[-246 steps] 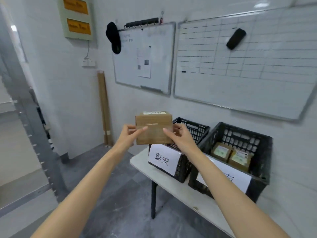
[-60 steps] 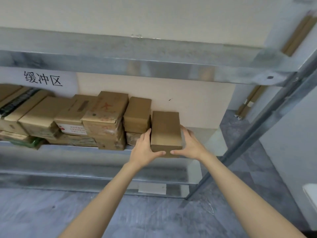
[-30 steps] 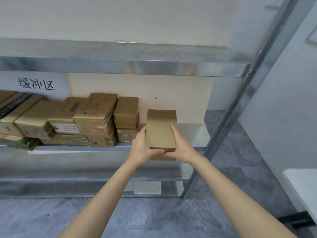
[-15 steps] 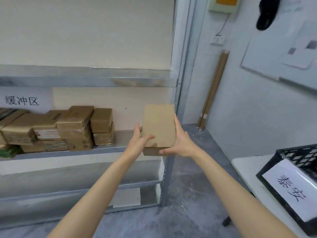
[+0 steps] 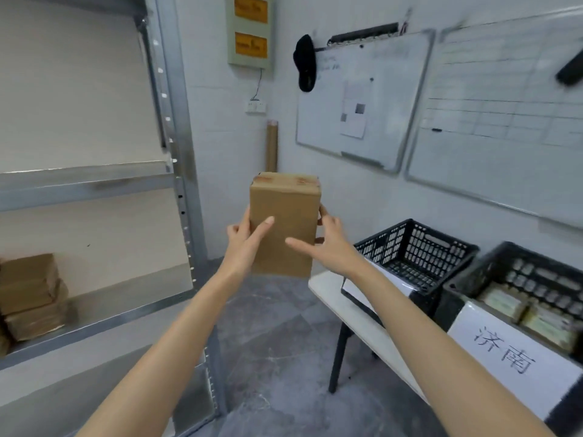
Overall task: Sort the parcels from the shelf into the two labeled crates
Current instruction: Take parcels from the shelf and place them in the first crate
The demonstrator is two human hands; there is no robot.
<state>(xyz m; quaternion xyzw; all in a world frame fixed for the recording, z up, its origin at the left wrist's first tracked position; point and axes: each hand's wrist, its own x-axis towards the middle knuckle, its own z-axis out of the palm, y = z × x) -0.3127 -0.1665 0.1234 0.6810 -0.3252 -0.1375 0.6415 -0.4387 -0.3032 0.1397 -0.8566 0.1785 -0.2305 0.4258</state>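
Parcel [image 5: 284, 225] held upright in mid-air, centre of view; left grip [image 5: 244, 244] clasped on its 9 o'clock side, right grip [image 5: 331, 244] on 3 o'clock side; black crates [image 5: 419, 247] set on tabletop [image 5: 328, 287] at 4 o'clock

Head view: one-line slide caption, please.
Left hand and right hand hold a cardboard parcel upright between the metal shelf and two black crates on a table.

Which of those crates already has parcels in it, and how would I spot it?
Under the gridded whiteboard on the right wall, a white table carries two black plastic lattice crates side by side. Take the nearer, right-hand crate: it holds labelled cardboard parcels and wears a white paper sign reading 济南, while the left-hand crate shows no parcels.
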